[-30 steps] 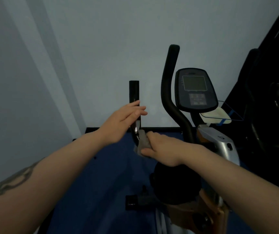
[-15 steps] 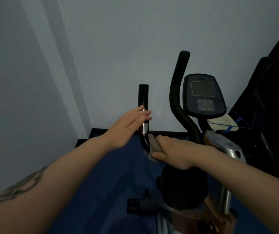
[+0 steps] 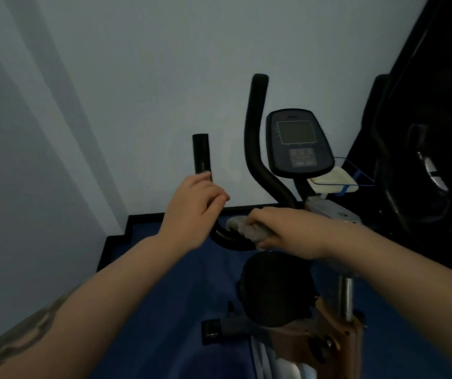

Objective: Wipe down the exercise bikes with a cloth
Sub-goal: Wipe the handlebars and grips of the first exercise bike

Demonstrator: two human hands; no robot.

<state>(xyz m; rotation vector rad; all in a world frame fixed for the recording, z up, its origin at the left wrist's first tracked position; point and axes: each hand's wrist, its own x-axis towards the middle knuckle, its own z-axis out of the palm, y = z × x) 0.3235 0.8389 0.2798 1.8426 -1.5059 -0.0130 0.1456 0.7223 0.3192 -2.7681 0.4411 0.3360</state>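
Head view: my left hand (image 3: 192,209) curls around the bike's left handlebar (image 3: 201,157), steadying it. Just beside it, my right hand (image 3: 287,231) grips the grey cloth (image 3: 242,228) against the bar's lower bend. I should wrap the cloth fully and rub slowly.

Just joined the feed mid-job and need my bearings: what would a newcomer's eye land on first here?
Two bare forearms reach in from below to the exercise bike's left handlebar at centre: the left hand grips the upright black bar, and the right hand holds a grey cloth wrapped on the bar's lower curve. Just right stands the dark console with its screen, beside the taller right handlebar, against a pale wall.
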